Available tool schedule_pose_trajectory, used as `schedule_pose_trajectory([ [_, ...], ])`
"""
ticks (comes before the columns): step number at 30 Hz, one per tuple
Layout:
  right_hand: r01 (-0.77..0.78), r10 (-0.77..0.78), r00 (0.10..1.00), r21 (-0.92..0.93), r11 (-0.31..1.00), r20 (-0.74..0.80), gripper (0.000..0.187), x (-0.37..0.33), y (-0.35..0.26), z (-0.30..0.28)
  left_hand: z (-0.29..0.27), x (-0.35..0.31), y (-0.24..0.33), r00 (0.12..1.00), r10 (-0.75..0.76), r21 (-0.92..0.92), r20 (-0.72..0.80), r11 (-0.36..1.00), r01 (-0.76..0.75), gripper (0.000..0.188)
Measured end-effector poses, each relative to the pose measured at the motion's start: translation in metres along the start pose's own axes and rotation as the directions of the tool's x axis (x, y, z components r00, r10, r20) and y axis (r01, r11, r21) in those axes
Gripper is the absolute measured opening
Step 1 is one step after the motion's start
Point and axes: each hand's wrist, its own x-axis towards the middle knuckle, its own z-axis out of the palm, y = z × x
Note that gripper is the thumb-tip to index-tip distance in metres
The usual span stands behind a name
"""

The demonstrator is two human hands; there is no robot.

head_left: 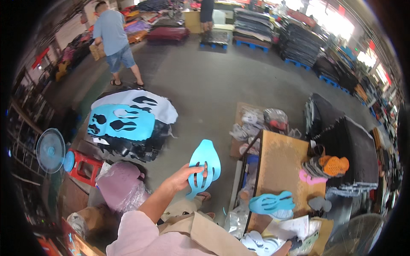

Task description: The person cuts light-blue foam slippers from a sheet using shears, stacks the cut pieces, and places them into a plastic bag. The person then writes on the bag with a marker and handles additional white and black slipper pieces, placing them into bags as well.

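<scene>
My left hand [184,176] is closed on a light blue cut-out sheet piece [206,155], pinched between thumb and fingers and held up over the floor. The piece is thin, with a rounded top and long slots. At the lower right, my right hand [294,243], apparently in a dark glove, is at the near end of the table beside white papers [294,227]. Its fingers are too small and dark to read. Close to it lie white cut-out pieces [258,243] and a stack of light blue cut-out pieces [272,202].
The brown table [282,160] also bears orange and grey slotted pieces [335,165]. Left of the walkway, punched blue sheet [132,123] tops a pile. A fan [51,150], red stool [83,166] and pink wrapped bundle [121,185] stand nearby. A person [112,38] stands farther off.
</scene>
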Motion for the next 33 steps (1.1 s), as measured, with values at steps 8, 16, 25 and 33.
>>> schedule_pose_trajectory([
  [8,0.033,-0.134,0.901,0.244,0.969,0.412,0.031,-0.064,-0.115,0.062,-0.05,-0.034,0.022,0.946,0.099,-0.1,-0.31,0.986,-0.136,0.034],
  [16,-0.018,-0.065,0.916,0.203,0.979,0.395,0.029,-0.064,-0.152,0.083,-0.119,-0.02,0.063,0.925,0.241,-0.083,-0.295,0.958,-0.276,0.032],
  [25,-0.069,0.03,0.947,0.11,0.992,0.319,0.027,-0.071,-0.203,0.108,-0.203,-0.003,0.139,0.921,0.308,-0.009,-0.236,0.948,-0.32,0.027],
  [33,0.014,-0.055,0.947,0.13,0.991,0.315,0.026,-0.071,-0.243,0.148,-0.251,-0.013,0.17,0.913,0.311,-0.068,-0.265,0.938,-0.34,0.028],
])
